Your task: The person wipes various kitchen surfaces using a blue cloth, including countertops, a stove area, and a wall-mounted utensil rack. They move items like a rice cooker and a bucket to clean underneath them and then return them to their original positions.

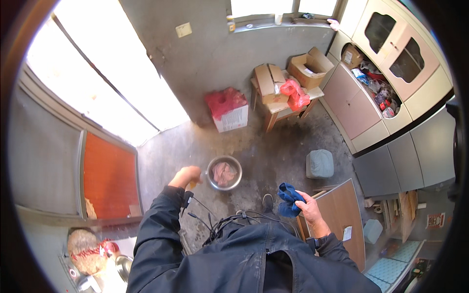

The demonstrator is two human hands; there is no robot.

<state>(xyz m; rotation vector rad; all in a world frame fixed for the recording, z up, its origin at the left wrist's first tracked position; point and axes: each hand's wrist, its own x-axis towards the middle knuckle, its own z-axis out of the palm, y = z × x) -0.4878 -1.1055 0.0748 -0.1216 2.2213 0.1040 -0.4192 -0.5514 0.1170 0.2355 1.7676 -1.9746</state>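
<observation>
My right hand (309, 207) is closed round a bunched dark blue cloth (289, 199), held above the floor near a brown wooden board. Out to the left, my left hand (186, 177) has its fingers curled in. A small yellowish bit (192, 185) shows below them, too small to name. Just right of that hand, a round metal basin (238, 172) stands on the floor. Inside it lies a crumpled pink thing (224, 174), which looks like wet cloth. Several black cables hang in front of my body.
A white carton with a red bag (232, 117) stands by the wall. Open cardboard boxes (271, 83) rest on a small wooden table (273, 111). On the right are a blue-grey covered stool (320, 163), the brown board (342, 215) and a pale cabinet (348, 103).
</observation>
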